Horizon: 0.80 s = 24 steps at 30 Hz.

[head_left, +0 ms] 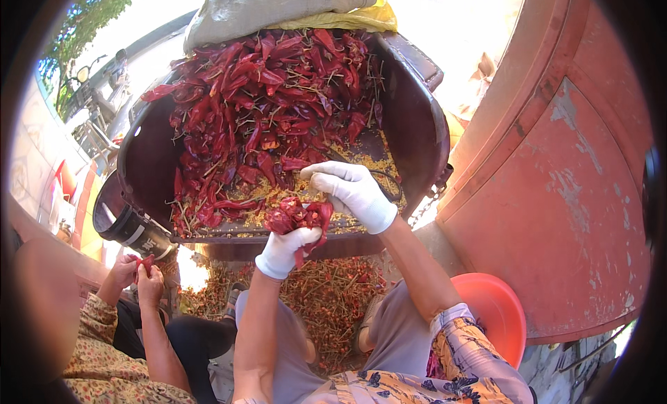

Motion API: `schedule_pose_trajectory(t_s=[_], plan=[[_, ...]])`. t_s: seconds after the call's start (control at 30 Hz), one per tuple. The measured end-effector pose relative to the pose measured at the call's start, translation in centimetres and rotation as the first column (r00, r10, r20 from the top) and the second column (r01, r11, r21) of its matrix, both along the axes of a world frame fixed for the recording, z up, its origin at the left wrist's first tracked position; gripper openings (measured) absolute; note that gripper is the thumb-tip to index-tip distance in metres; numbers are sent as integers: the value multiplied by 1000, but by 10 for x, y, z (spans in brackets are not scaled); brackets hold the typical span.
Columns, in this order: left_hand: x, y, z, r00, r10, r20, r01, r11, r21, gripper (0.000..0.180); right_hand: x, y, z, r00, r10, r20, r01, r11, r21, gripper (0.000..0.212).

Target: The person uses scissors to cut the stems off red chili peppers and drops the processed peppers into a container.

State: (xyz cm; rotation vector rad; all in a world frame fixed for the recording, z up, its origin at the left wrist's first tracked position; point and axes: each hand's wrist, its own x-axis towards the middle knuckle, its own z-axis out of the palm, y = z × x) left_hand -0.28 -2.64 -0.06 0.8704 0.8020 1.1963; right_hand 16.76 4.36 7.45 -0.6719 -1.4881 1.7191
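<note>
On the left, a co-worker's hands (142, 277) pinched a red scrap (145, 263) beside the dark tub (417, 109), perhaps to stay clear of the nearer pair. The pepper heap (271, 105) filled the tub's left and middle, probably piled there to lie within easy reach. The left hand (285, 254), gloved, was closed around a red pepper bunch (299, 216) from below, near the tub's front edge; that grip likely steadied the bunch and left its top exposed. The right hand (358, 195), also gloved, hung just beyond it to the right, fingers curved over the thumb; whether they pinched anything, I could not tell.

As for room, a black cylinder (142, 232) crowded the tub's left front corner, and the co-worker's arms narrowed that side. The heap closed off the space behind the bunch. Loose yellow seeds (366, 159) covered part of the lower, more open floor at right, below the tub's high wall. Farther right, an orange-red basin (497, 314) limited the right elbow's low swing.
</note>
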Motion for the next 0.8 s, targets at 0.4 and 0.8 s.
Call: schedule_pose_trajectory(t_s=[0.4, 0.8], plan=[[23, 5, 0, 321, 848, -421, -87, 469, 879, 45, -4, 5, -23, 969, -52, -241, -23, 954, -299, 24], [10, 4, 5, 436, 763, -478, -133, 580, 804, 40, 5, 35, -31, 757, -542, -364, 562, 825, -59, 23]])
